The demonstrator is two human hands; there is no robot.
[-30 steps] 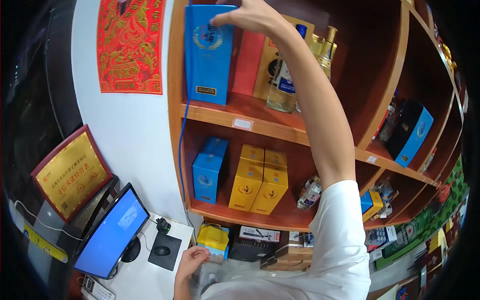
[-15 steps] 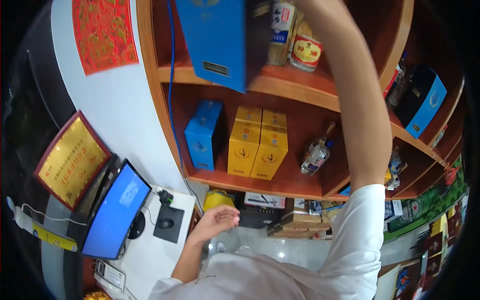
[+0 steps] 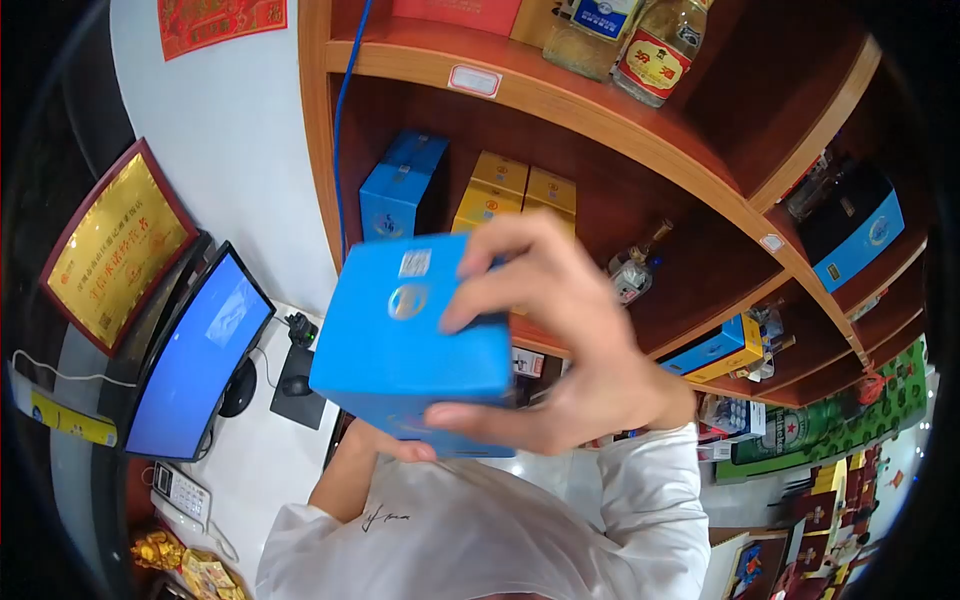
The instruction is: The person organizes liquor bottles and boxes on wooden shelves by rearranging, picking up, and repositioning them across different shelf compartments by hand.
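Observation:
A blue gift box (image 3: 410,335) with a round gold emblem and a small QR code on its top is held in front of my chest. My right hand (image 3: 545,310) grips it from the right, fingers over the top and thumb along the near side; the hand is slightly blurred. Under its lower left edge is my left hand (image 3: 395,442), the thumb against the box and the other fingers hidden. Behind it on the shelf stand another blue box (image 3: 400,190) and yellow boxes (image 3: 500,185), partly covered by the held box and my right hand.
Wooden shelves (image 3: 560,100) span the far side, with glass bottles (image 3: 655,55) above and a bottle (image 3: 632,275) lower down. At left a white desk (image 3: 260,440) carries a monitor (image 3: 200,350), a mouse (image 3: 295,385) and a telephone (image 3: 180,495). A blue cable (image 3: 350,110) hangs along the shelf post.
The blue box has come down from the upper shelf to chest height in my right hand. My left hand has moved to its underside. The view has shifted.

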